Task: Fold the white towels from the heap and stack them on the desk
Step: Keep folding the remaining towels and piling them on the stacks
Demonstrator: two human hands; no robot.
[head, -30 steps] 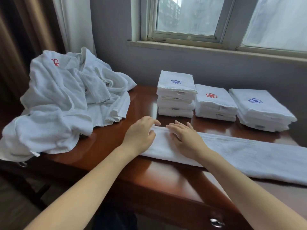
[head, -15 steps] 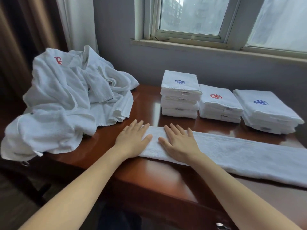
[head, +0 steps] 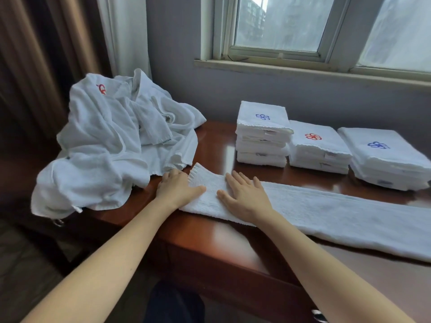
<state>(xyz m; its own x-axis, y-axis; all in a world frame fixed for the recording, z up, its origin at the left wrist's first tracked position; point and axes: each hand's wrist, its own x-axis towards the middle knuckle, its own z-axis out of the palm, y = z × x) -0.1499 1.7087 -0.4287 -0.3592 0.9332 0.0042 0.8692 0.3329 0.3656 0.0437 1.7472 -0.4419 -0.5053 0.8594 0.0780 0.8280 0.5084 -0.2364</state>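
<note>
Half a second ago both hands lay flat, side by side, on the left end of the towel. Now the left hand has curled, with its fingers tucked under that end and its thumb on top, and the fringed edge has lifted off the tabletop. The right hand stays spread and palm down, pressing the towel just at 3 o'clock of the left hand. The towel is a long narrow strip, seemingly already folded lengthwise, and it runs from the picture's centre out past the edge at 4 o'clock. The heap sits at 10 o'clock, very close to the left hand's knuckles; I cannot tell whether they touch. 3 stacks stand in a row at 1 to 2 o'clock, behind the strip and apart from it. I judge that the smoothing is over and the crosswise fold is starting. The lifted end would go over towards 3 o'clock while the right hand pins the strip. The heap is still large, so several towels remain to be folded.
</note>
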